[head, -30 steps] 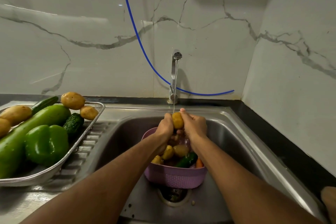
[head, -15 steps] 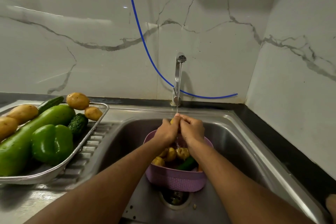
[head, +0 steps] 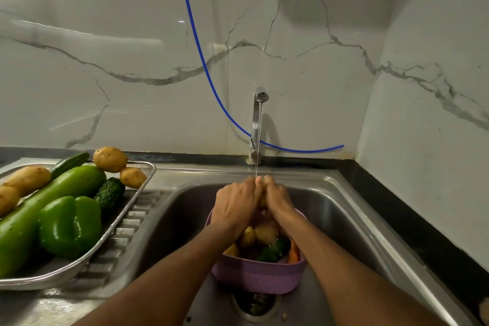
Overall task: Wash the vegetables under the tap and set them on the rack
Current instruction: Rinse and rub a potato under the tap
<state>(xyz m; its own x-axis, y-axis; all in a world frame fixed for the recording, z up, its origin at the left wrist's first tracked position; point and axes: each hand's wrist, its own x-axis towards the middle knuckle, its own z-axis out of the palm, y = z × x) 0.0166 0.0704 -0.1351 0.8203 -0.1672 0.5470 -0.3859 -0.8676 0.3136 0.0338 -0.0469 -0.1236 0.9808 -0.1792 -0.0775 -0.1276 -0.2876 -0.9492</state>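
Left hand (head: pixel 234 205) and right hand (head: pixel 277 200) are pressed together, clamped on a potato (head: pixel 262 202) under the tap (head: pixel 258 124) stream, above the purple basket (head: pixel 259 274).

potatoes on rack (head: pixel 110 159): 4 | green pepper (head: pixel 71 225): 1 | taps (head: pixel 257 124): 1 | hands (head: pixel 235 206): 2
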